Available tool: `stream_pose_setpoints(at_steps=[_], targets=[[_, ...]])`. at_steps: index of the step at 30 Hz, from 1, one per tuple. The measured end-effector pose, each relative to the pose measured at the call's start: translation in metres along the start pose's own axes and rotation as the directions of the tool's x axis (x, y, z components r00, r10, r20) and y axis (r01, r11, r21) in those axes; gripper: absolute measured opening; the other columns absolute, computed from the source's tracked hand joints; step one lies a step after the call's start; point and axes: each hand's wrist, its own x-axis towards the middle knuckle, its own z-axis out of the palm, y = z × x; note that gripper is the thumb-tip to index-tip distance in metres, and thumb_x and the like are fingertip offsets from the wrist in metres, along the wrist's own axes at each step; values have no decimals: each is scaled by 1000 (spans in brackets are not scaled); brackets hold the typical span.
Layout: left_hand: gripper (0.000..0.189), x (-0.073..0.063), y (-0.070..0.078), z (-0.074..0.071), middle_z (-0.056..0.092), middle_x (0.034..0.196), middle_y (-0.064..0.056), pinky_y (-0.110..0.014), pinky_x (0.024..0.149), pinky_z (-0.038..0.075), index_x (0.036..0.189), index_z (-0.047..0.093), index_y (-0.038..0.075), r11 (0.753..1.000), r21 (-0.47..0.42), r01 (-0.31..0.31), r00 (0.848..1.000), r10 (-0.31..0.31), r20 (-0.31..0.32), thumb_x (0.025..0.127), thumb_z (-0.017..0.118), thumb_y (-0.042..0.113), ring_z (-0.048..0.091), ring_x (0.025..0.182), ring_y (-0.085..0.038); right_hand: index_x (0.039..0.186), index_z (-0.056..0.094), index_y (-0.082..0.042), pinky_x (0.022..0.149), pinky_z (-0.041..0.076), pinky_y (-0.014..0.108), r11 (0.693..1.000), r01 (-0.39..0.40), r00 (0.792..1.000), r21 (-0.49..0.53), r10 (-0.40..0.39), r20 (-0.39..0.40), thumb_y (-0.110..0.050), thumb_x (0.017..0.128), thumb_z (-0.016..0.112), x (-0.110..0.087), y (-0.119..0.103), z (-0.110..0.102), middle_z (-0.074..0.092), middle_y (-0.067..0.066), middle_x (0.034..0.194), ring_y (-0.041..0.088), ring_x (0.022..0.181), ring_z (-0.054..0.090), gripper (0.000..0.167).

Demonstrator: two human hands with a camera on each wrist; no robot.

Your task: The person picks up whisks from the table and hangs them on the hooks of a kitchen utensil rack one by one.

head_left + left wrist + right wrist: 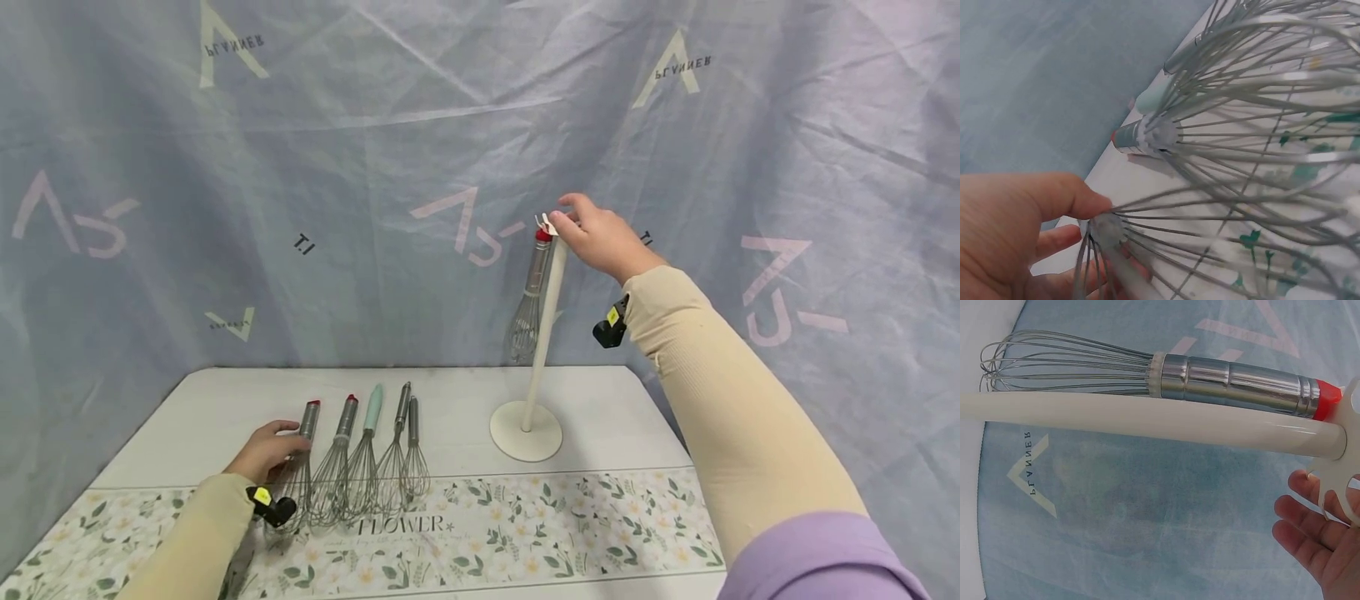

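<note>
My left hand (270, 450) holds the leftmost balloon whisk (309, 419) around its neck, with thumb and fingers about the base of the wires; the left wrist view shows this whisk's collar (1109, 229) close up. Up at the top of a white upright stand (550, 308), my right hand (603, 242) grips the pronged hook plate (1334, 484) by its edge. From one of the hooks hangs a steel whisk (1235, 378) with a red end cap, wires downward beside the pole. Part of my left fingers is hidden behind wires.
To the right of my left hand several whisks lie side by side, among them a mint-handled whisk (373, 410) and a small grey whisk (414, 421). A flower-print strip (592, 533) crosses the white table (457, 400). Behind hangs a grey-blue cloth (360, 167).
</note>
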Motion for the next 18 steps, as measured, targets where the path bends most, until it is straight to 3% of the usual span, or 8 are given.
stream_pose_setpoints(at_steps=[6, 11, 18], targets=[[72, -4, 1, -4, 64, 114, -21, -40, 70, 55, 154, 23, -8, 999, -41, -23, 1000, 24, 8, 99, 62, 17, 65, 86, -21, 161, 18, -14, 105, 40, 59, 1000, 1, 1000, -8, -1, 5, -66, 102, 26, 1, 0, -1, 39, 16, 158, 37, 136, 47, 79], [72, -1, -3, -7, 63, 111, -19, -41, 68, 57, 156, 22, -5, 997, -76, -16, 1000, 15, -6, 99, 61, 16, 65, 83, -22, 161, 18, -13, 105, 40, 59, 1000, 0, 1000, -5, 0, 9, -66, 103, 26, 1, 0, -1, 38, 16, 158, 38, 137, 46, 79], [72, 1, 1, -14, 63, 113, -19, -40, 66, 53, 157, 23, -1, 1000, -27, -9, 999, 7, -54, 99, 61, 17, 61, 81, -23, 162, 18, -15, 105, 39, 59, 1000, 3, 1000, -6, -3, 12, -65, 103, 27, 1, 0, -1, 38, 17, 158, 38, 137, 46, 78]])
